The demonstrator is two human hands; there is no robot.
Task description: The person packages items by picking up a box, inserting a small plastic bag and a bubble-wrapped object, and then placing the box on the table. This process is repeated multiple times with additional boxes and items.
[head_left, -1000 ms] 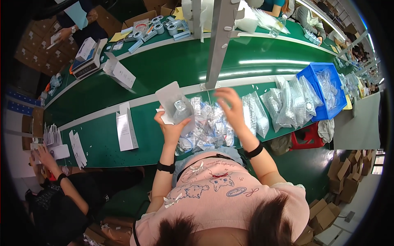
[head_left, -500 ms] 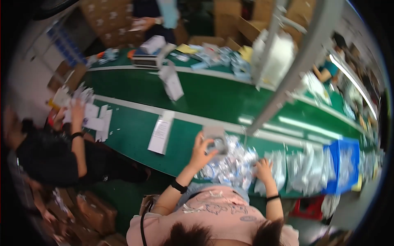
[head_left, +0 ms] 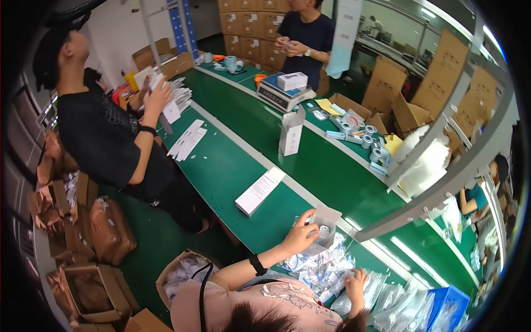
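the left hand [head_left: 301,236] pinches an open white box [head_left: 331,219] beside clear packets [head_left: 319,269] on the worktop [head_left: 220,172], while the right hand [head_left: 355,285] curls at their edge, its grip unclear.

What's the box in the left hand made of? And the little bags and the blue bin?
The box looks like thin matte card: its flap stands flat and stiff. The little bags seem to be clear, shiny plastic film, crinkled and glinting. The blue bin is probably hard plastic, smooth and evenly coloured.

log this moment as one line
left hand: holding open box | right hand: near clear packets | white carton: on green bench
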